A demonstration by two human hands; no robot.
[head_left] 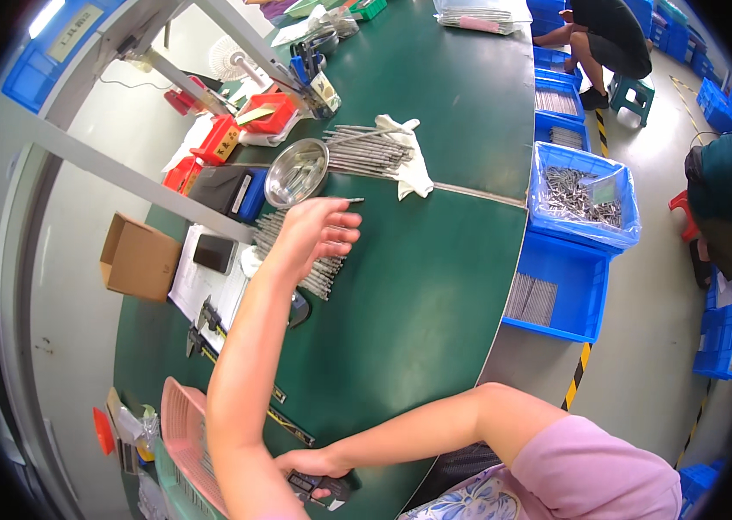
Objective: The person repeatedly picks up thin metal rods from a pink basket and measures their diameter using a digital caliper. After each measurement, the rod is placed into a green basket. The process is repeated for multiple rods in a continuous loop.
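My left hand [321, 236] reaches over a row of slim grey metal rods [323, 279] on the green table, its fingers loosely bent and apart. A rod tip [355, 200] shows just past the fingers; whether the hand touches it I cannot tell. Low in the view, my right hand [307, 462] is closed round a dark digital caliper [321, 490], partly hidden by the fingers and my left forearm. Beyond the left hand stands a round steel bowl [297, 172]. More rods [370, 152] lie beside it, their ends on a white cloth glove [414, 165].
Calipers [208, 319] lie left of my forearm, near a phone [214, 252] on papers. A pink basket [182, 425] is at the lower left. Red bins [219, 139] line the back left. Blue crates [587, 295] of metal parts flank the table's right edge. Other people [613, 39] sit beyond.
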